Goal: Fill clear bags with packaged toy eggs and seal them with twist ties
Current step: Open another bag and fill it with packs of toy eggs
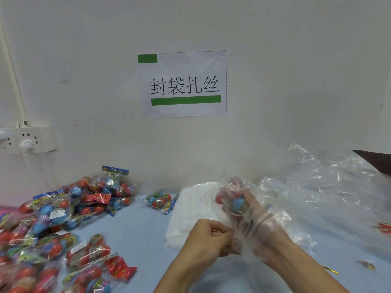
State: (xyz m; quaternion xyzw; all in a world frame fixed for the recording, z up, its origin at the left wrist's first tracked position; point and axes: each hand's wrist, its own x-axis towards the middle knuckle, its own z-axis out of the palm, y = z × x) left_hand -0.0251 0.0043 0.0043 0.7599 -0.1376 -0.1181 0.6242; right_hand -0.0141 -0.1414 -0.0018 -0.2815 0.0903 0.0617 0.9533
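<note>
Right hand (257, 227), inside the clear bag (275, 210), clasps an egg pack (238, 203); left hand (208, 235) pinches the bag's mouth, steadying it for loading.

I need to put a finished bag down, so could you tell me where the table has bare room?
The bare blue table shows between the heap of egg packs on the left and the white stack of bags, running back to the lone egg pack near the wall. The right side is crowded with crumpled clear plastic. Both hands, left and right, work the middle.
</note>
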